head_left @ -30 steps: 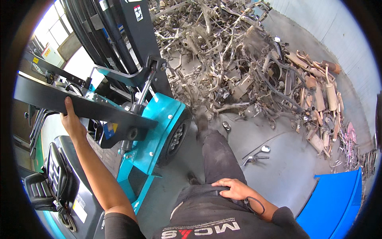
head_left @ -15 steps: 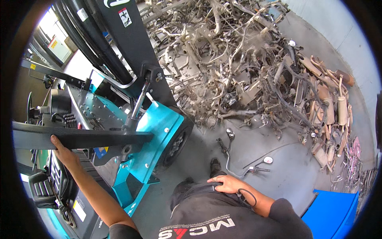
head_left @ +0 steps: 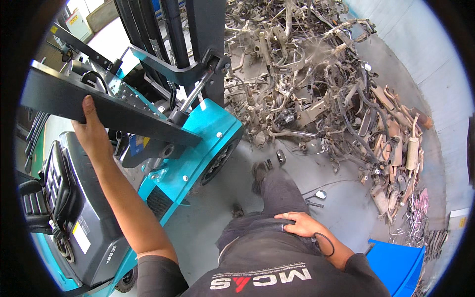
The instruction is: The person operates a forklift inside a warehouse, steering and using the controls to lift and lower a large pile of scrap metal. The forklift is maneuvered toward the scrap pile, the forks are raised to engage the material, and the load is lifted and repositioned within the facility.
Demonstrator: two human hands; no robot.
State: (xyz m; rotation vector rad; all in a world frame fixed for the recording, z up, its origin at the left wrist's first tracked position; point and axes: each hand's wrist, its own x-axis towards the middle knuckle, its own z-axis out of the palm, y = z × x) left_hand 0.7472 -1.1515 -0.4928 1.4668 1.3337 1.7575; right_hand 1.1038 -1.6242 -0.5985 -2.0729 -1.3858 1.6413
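Observation:
My left hand [head_left: 94, 132] is wrapped round a dark grey post [head_left: 143, 119] of a turquoise and black forklift [head_left: 213, 121], thumb on top. The fingers on the far side of the post are hidden. At my waist, my right hand [head_left: 301, 224] lies against my dark trousers [head_left: 284, 190], near the hem of my dark shirt [head_left: 277, 247]. Its fingers are stretched out over the cloth. A dark cord loop [head_left: 326, 243] hangs round my right wrist.
A large heap of dirty metal vehicle parts [head_left: 292, 94] lies ahead, with rusty exhausts [head_left: 403, 133] at its right edge. A mirror [head_left: 281, 156] and another mirror [head_left: 321, 194] lie on the grey floor. A blue bin [head_left: 396, 262] stands lower right. The forklift's seat [head_left: 32, 198] is at left.
My view has shifted left and closer to the forklift. One leg has stepped forward, covering part of the bent mirror stem on the floor. My left hand keeps its hold on the post.

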